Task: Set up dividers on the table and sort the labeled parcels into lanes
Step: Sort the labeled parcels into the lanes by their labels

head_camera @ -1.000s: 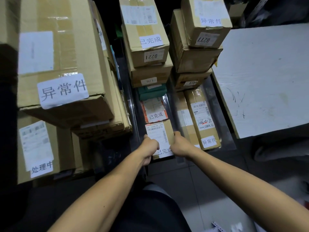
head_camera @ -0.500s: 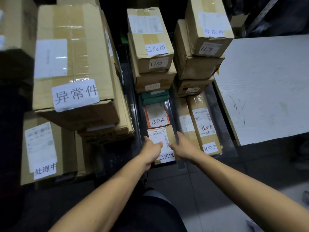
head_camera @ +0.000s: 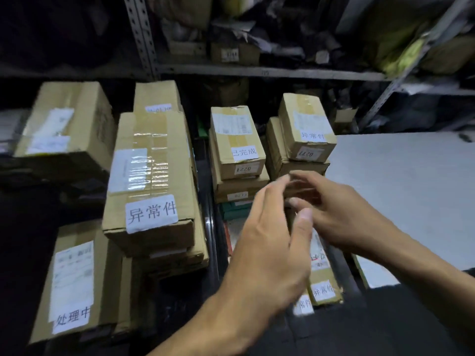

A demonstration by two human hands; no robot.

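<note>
My left hand (head_camera: 272, 242) is raised in mid air with fingers relaxed and empty, in front of the parcel stacks. My right hand (head_camera: 341, 209) reaches in beside it toward the right stack, fingers loosely spread and blurred, holding nothing that I can make out. Labeled cardboard parcels stand in stacks: a big one marked 异常件 (head_camera: 151, 188), one marked 处理中 (head_camera: 74, 283), a stack topped by 已完成 0221 (head_camera: 236, 142), and a stack topped by 异常件 0271 (head_camera: 305, 127). Flat parcels marked 异常件 (head_camera: 322, 289) lie low behind my hands.
A white table top (head_camera: 401, 188) spreads to the right. Metal shelving (head_camera: 257, 71) crammed with dark bags and boxes runs along the back. Another brown box (head_camera: 64, 124) sits at the far left. A green box (head_camera: 235, 209) lies under the middle stack.
Both hands let go of the low 已完成 parcel and rose up and to the right. The view tilted upward, bringing the shelving into sight.
</note>
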